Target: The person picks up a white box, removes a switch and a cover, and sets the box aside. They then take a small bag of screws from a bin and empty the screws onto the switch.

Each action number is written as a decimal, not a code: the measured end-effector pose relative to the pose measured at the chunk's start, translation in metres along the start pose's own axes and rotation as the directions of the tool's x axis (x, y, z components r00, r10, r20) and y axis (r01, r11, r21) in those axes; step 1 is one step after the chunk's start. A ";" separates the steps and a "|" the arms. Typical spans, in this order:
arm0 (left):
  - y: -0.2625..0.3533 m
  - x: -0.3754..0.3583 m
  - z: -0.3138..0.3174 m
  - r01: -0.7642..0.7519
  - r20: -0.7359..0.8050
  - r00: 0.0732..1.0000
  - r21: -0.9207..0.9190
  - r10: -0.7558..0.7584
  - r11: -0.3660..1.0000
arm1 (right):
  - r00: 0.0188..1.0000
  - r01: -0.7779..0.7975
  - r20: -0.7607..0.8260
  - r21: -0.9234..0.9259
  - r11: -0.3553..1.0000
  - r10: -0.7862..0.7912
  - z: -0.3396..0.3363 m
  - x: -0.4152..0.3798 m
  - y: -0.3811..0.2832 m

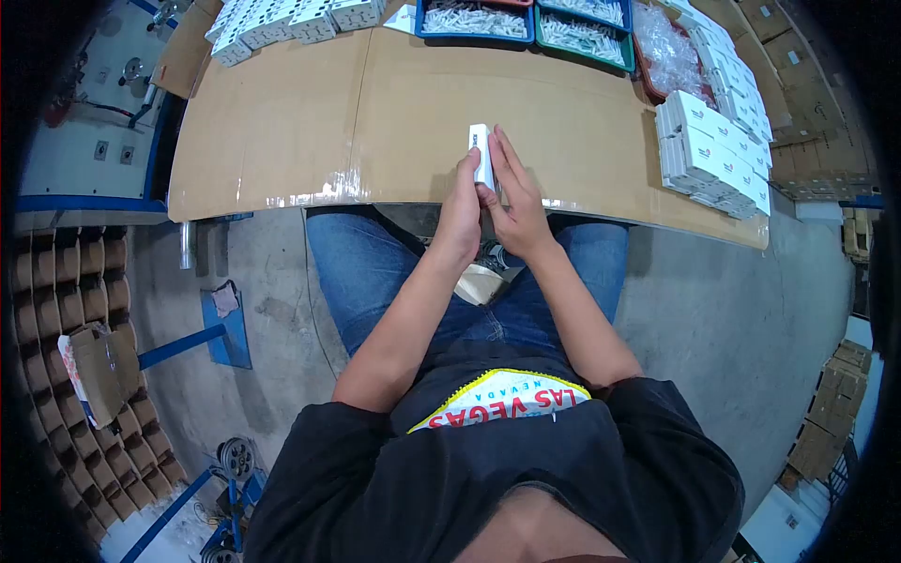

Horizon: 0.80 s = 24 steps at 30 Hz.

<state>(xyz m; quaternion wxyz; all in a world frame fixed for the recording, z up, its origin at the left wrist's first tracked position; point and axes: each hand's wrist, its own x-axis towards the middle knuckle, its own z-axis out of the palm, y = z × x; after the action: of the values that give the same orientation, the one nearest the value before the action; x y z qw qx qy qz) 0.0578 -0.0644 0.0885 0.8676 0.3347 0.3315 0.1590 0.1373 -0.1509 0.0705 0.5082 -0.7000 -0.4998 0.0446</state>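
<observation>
A small white box (pixel 480 141) with dark print on its narrow side stands between my two hands, just above the near edge of the cardboard-covered table (pixel 282 122). My left hand (pixel 459 208) grips it from the left, fingers along its side. From the right, my right hand (pixel 517 208) presses against it, with the fingers stretched flat and together and the thumb at the lower end. The box's broad sides are mostly hidden by my palms and fingers.
White boxes (pixel 715 155) are stacked at the table's right edge, more white boxes (pixel 291 21) at the back left. Blue trays (pixel 477 40) and a green tray (pixel 587 58) hold small white parts. Beside them lies a red tray (pixel 649 86) with clear plastic bags (pixel 668 52).
</observation>
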 end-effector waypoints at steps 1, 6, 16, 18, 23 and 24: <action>0.003 -0.004 0.004 -0.020 -0.005 1.000 -0.015 0.020 1.000 | 1.000 -0.017 -0.006 0.023 1.000 0.017 0.001 0.000 -0.002; -0.001 0.001 0.000 -0.034 -0.011 0.999 0.016 0.034 0.999 | 1.000 -0.026 -0.003 0.051 0.998 0.026 0.004 -0.001 -0.002; -0.010 0.009 -0.004 -0.071 -0.035 0.997 0.043 0.073 0.997 | 1.000 -0.013 0.008 0.046 0.999 0.013 0.007 -0.001 0.007; -0.009 0.009 -0.003 -0.096 -0.045 0.994 0.040 0.098 0.995 | 1.000 -0.023 0.012 0.048 0.999 0.022 0.006 -0.001 0.007; -0.009 0.007 0.000 -0.086 -0.074 0.994 0.011 0.086 0.996 | 0.997 -0.067 0.035 0.090 0.994 0.065 0.006 -0.004 0.010; -0.008 0.007 0.002 -0.086 -0.073 0.994 0.012 0.087 0.996 | 0.997 -0.067 0.034 0.091 0.994 0.065 0.006 -0.004 0.011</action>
<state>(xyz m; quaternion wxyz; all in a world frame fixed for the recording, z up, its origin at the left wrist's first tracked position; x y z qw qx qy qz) 0.0643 -0.0679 0.0804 0.8457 0.3463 0.3493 0.2072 0.1389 -0.1494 0.0575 0.5301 -0.6912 -0.4817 0.0953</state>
